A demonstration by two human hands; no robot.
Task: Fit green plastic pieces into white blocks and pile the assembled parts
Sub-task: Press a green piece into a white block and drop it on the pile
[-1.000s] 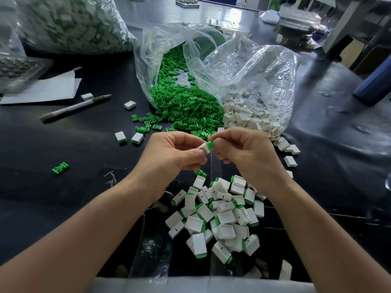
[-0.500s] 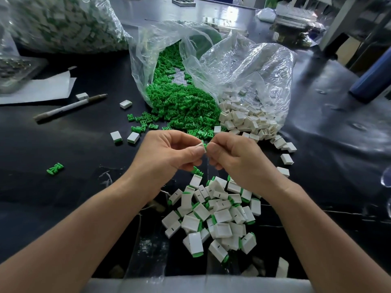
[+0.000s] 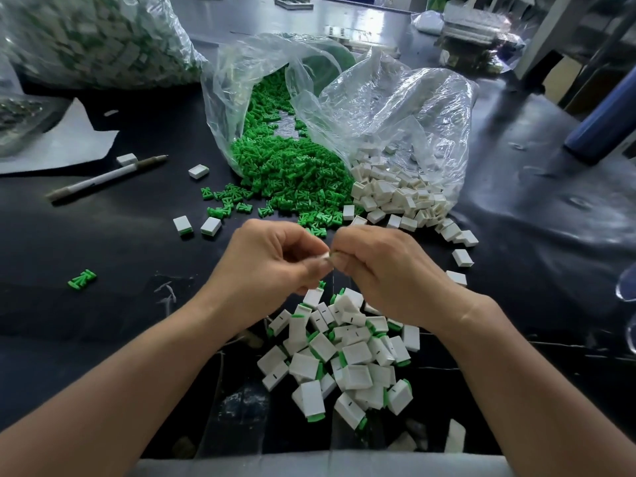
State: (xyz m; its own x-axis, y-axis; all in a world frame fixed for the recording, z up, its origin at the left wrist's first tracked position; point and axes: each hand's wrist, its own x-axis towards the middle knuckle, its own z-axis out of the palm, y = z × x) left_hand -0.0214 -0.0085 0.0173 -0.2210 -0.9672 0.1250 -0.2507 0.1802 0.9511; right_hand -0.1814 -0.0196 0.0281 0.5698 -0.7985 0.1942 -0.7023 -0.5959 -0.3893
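Just above the centre of the frame, our left hand (image 3: 272, 259) pinched a small white block (image 3: 324, 255) between thumb and forefinger. Our right hand (image 3: 385, 266) closed its curled fingertips on the block's other end, and any green piece between them was hidden by the fingers. We judged that a press-fit was under way.

The block looked light, rigid and smooth-sided, so it could slip or twist. It seemed best pinched on its broad flat faces, leaving the open end clear.

The green pieces (image 3: 292, 173), spilling from a clear bag (image 3: 395, 108) at upper centre, looked tiny and stiff with thin ribs, better taken by their sides. More white blocks (image 3: 395, 191) lay just right of them. The pile of assembled parts (image 3: 344, 352) sat at lower centre, below our hands, on the dark table (image 3: 103, 235).
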